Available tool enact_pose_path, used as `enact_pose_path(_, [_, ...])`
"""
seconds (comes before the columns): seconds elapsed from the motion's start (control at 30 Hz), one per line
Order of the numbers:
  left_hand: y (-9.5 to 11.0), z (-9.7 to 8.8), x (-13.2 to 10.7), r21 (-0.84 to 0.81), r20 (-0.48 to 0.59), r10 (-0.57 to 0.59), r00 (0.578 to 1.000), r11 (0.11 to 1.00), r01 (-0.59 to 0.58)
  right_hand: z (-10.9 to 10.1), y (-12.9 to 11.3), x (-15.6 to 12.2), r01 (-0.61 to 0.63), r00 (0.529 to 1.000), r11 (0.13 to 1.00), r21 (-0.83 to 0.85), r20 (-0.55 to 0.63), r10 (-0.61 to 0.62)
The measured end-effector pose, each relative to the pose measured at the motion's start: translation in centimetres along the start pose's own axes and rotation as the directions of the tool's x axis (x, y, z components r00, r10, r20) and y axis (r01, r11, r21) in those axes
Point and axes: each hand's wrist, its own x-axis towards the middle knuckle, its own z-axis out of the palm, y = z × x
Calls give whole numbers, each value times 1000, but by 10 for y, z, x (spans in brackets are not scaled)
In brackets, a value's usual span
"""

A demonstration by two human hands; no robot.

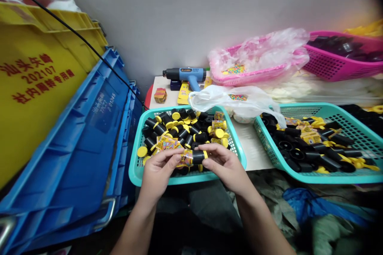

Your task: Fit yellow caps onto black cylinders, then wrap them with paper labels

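Two bare hands meet above the near rim of a teal plastic basket (185, 180), with a black cylinder (198, 157) wearing a glossy yellow printed paper label pinched between them. The left hand (160, 171) is curled nearly closed on the labelled end, thumb on top, while the right hand (224, 165) grips the matt black end with bent fingers; neither is spread open. Whether the label is being wrapped on or only held in place is hard to tell from this angle. Inside the latticed basket lies a jumbled heap of smooth black tubes (158, 129) and round yellow caps (142, 151). Farther right, a second teal basket (299, 105) holds more of the same. On the far surface (251, 147) sit a blue-and-black heat gun (187, 73) and a crumpled white plastic bag (230, 99), with a pink plastic basket (341, 67) beyond and a blue crate (74, 159) along the left.
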Motion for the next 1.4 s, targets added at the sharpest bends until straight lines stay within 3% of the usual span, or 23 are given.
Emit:
enact_pose_path(0.13, [8, 0, -1, -102, 82, -44, 996, 993, 52, 4, 4, -2, 38, 999, 999, -35, -21, -39])
enact_pose_path(0.27, [14, 3, -1, -125, 125, -15, 992, 992, 31, 11, 8, -1, 74, 997, 996, -58, -7, -75])
enact_pose_path(0.4, [14, 6, -3, -124, 172, -38, 984, 991, 59, 19, 12, -1, 181, 982, 983, 42, 42, -182])
enact_pose_path(0.47, [13, 8, -5, -153, 189, -40, 981, 986, 69, 23, 13, -1, 116, 990, 976, 183, 63, -130])
enact_pose_path(0.57, [11, 10, -7, -156, 215, -52, 975, 984, 87, 27, 15, 1, -108, 988, 916, 386, 143, 56])
enact_pose_path(0.67, [11, 11, -8, -133, 218, -82, 973, 985, 113, 29, 18, 3, -188, 975, 880, 436, 191, 113])
enact_pose_path(0.73, [11, 11, -7, -133, 235, -91, 968, 983, 124, 28, 19, 2, -148, 984, 913, 380, 153, 96])
enact_pose_path(0.8, [11, 12, -6, -127, 254, -90, 963, 984, 126, 26, 17, -2, -51, 998, 968, 245, 43, 42])
enact_pose_path(0.9, [10, 15, -3, -142, 254, -80, 964, 983, 119, 20, 4, -6, 195, 978, 976, -100, -51, -201])
enact_pose_path(0.97, [7, 15, -1, -162, 255, -76, 964, 979, 120, 12, -9, -3, 351, 933, 878, -326, 40, -359])
enact_pose_path(1.03, [3, 13, 0, -123, 227, -45, 973, 990, 75, 0, -21, 10, 431, 890, 750, -501, 101, -444])
enact_pose_path(1.13, [-3, 1, 1, 91, 108, 85, 990, 991, -95, -28, -31, 45, 371, 852, 536, -758, 48, -522])
enact_pose_path(1.2, [-6, -12, 2, 282, 38, 206, 978, 937, -209, -47, -29, 70, 249, 880, 353, -902, 58, -472])
enact_pose_path(1.3, [-12, -34, 5, 563, 0, 392, 920, 760, -325, -59, -22, 97, 117, 945, 52, -992, 95, -314])
enact_pose_path(1.4, [-18, -48, 8, 775, -6, 418, 908, 576, -260, -48, -19, 111, 116, 952, -108, -987, 141, -270])
